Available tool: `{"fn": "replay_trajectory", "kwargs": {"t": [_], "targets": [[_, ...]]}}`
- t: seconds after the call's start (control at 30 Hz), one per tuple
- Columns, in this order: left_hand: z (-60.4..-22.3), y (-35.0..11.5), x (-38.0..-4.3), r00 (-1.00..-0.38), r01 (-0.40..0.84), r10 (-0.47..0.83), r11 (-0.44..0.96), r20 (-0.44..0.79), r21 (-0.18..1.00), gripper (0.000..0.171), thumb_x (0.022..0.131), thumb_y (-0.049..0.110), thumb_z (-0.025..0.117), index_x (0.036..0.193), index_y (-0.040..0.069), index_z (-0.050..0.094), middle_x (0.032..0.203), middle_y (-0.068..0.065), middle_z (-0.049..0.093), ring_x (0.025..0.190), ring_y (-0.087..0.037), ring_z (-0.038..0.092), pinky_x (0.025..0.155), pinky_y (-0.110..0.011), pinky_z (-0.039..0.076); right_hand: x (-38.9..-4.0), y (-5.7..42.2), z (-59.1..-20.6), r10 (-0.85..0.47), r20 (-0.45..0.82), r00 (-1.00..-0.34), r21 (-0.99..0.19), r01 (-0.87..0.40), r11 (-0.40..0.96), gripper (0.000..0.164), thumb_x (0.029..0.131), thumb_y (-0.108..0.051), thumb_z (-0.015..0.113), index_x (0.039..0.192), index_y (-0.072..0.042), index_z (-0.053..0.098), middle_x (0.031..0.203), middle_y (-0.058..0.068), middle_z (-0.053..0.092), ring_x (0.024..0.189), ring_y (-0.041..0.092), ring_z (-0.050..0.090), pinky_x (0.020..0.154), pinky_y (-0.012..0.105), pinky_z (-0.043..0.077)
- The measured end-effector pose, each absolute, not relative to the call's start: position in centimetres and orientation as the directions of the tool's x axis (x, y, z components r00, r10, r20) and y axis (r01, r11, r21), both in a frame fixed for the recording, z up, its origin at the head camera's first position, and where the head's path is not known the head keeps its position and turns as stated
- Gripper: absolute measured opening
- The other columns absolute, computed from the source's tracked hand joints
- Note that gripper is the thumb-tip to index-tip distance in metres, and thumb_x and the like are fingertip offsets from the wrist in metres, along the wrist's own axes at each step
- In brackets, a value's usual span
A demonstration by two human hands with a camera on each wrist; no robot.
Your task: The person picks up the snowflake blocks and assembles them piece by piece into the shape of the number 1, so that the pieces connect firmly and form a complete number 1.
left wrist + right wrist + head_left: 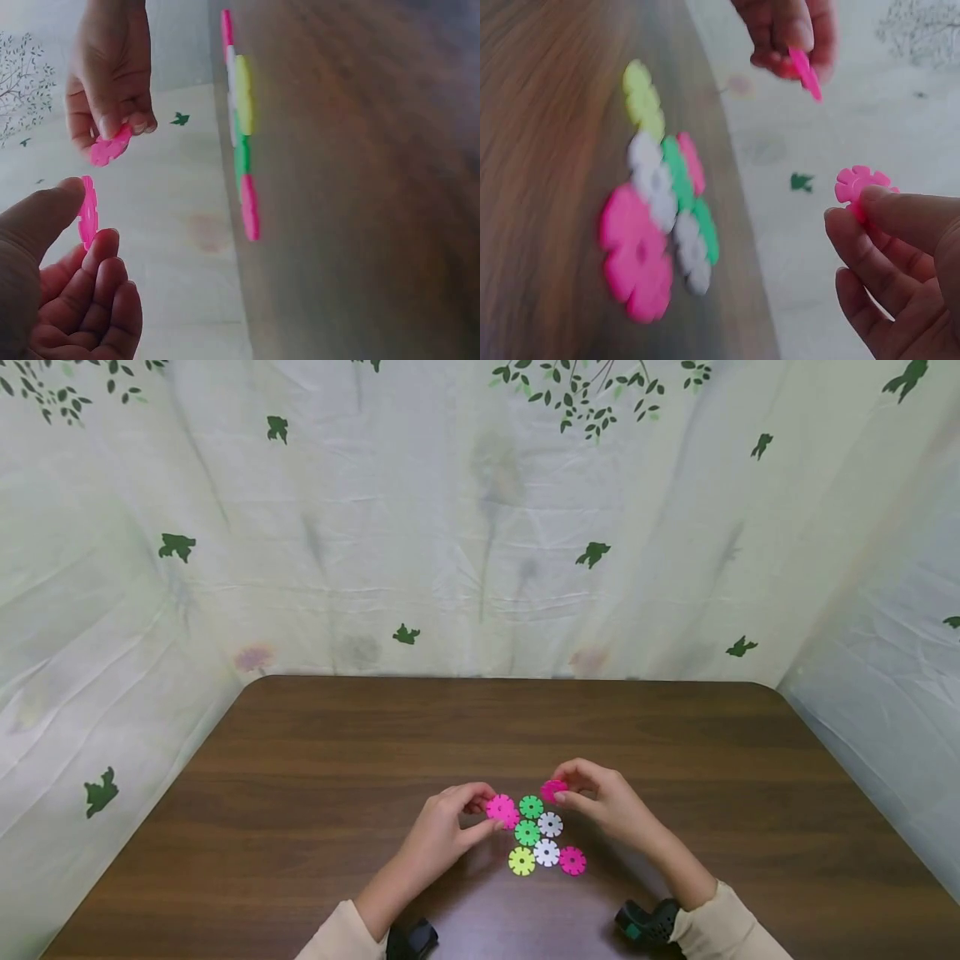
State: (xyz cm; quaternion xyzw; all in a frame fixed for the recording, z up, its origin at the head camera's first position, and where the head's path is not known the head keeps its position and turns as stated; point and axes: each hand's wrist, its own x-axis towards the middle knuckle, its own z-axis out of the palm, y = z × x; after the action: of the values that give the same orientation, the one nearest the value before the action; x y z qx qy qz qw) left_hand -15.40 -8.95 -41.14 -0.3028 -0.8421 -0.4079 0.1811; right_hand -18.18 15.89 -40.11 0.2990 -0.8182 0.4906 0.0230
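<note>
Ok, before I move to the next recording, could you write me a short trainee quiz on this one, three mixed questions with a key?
1. Multiple choice: what colour is the flower-shaped disc that the right hand pinches?
a) green
b) yellow
c) pink
d) white

2. True or false: only one of the two hands is holding anything.

3. Short answer: in the head view, what colour is the disc immediately left of the lower white disc?

Key
1. c
2. False: the left hand holds a pink disc too.
3. Yellow: the yellow disc lies there.
</note>
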Motion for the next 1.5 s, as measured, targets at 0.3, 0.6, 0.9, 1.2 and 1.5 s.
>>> {"fn": "replay_trajectory", "kwargs": {"t": [0.3, 0.6, 0.9, 1.2, 1.5], "targets": [[-39.8, -9.1, -15.9, -0.754, 0.652, 0.335, 0.486, 0.565, 0.582, 0.027, 0.070, 0.008, 0.076, 0.093, 0.005, 0.062, 0.082, 0.002, 0.061, 0.074, -0.008, 0.054, 0.067, -0.021, 0.048, -16.6, 13.5, -36.9, -0.509, 0.370, -0.777, -0.770, -0.563, 0.299, 0.012, 0.080, 0.003, 0.063, 0.091, 0.002, 0.059, 0.083, 0.009, 0.062, 0.075, 0.017, 0.058, 0.072, 0.032, 0.049], [-39.4, -8.7, -15.7, -0.763, 0.645, 0.356, 0.478, 0.540, 0.596, 0.027, 0.071, 0.010, 0.076, 0.094, 0.006, 0.062, 0.083, 0.002, 0.061, 0.076, -0.008, 0.055, 0.069, -0.022, 0.048, -15.9, 12.6, -36.1, -0.506, 0.409, -0.759, -0.755, -0.593, 0.281, 0.012, 0.078, 0.008, 0.063, 0.088, 0.003, 0.059, 0.082, 0.011, 0.061, 0.074, 0.020, 0.059, 0.069, 0.033, 0.049], [-40.0, -8.2, -15.4, -0.724, 0.689, 0.372, 0.442, 0.581, 0.575, 0.034, 0.070, 0.010, 0.076, 0.101, 0.003, 0.063, 0.080, 0.002, 0.061, 0.073, -0.009, 0.055, 0.067, -0.021, 0.047, -16.9, 12.8, -38.5, -0.486, 0.461, -0.743, -0.741, -0.623, 0.250, 0.013, 0.077, 0.004, 0.066, 0.087, -0.003, 0.061, 0.081, 0.005, 0.061, 0.072, 0.017, 0.059, 0.068, 0.030, 0.050], [-40.3, -7.7, -15.0, -0.770, 0.638, 0.294, 0.346, 0.566, 0.688, 0.025, 0.072, 0.012, 0.076, 0.094, 0.006, 0.067, 0.074, 0.005, 0.058, 0.066, -0.008, 0.054, 0.060, -0.021, 0.047, -16.7, 12.7, -38.9, -0.468, 0.510, -0.722, -0.736, -0.648, 0.197, 0.011, 0.077, 0.003, 0.066, 0.083, -0.005, 0.063, 0.076, 0.002, 0.062, 0.068, 0.014, 0.060, 0.064, 0.029, 0.051], [-39.6, -7.3, -14.3, -0.874, 0.472, 0.255, 0.239, 0.414, 0.849, 0.028, 0.073, 0.004, 0.073, 0.098, -0.002, 0.065, 0.078, -0.005, 0.062, 0.069, -0.012, 0.055, 0.063, -0.028, 0.049, -15.5, 12.1, -37.3, -0.441, 0.531, -0.723, -0.748, -0.645, 0.157, 0.008, 0.076, 0.010, 0.064, 0.079, 0.003, 0.061, 0.073, 0.013, 0.062, 0.066, 0.022, 0.060, 0.059, 0.034, 0.051]]}}
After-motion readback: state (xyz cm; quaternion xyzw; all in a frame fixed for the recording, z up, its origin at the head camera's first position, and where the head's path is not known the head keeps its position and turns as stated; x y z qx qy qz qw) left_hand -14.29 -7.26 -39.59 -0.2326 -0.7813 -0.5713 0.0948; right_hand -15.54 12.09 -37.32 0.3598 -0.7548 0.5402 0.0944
